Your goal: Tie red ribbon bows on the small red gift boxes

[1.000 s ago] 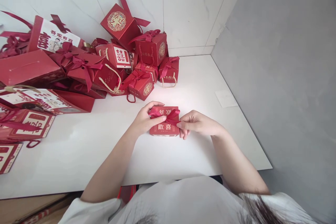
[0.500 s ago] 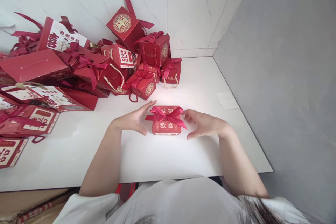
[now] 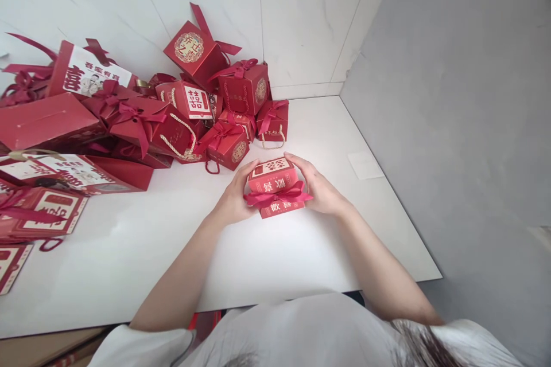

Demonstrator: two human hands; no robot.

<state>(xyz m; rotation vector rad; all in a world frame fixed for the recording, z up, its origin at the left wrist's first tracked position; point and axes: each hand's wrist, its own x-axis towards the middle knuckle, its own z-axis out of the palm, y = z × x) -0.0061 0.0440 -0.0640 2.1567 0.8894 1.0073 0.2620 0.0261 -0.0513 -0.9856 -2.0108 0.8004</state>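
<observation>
A small red gift box with gold characters and a red ribbon bow across it is held tilted just above the white table. My left hand grips its left side, fingers curled round the far edge. My right hand holds its right side, fingers wrapped over the top corner. The bow faces me on the box's near face.
A heap of red gift boxes with ribbons and rope handles fills the table's back left against the marble wall. More flat red boxes lie at the left edge. A pale paper slip lies at the right, near the grey wall.
Both hands let go of the bow, opened beside the box, then closed on its sides and tipped it up and away, so the bow now faces me.
</observation>
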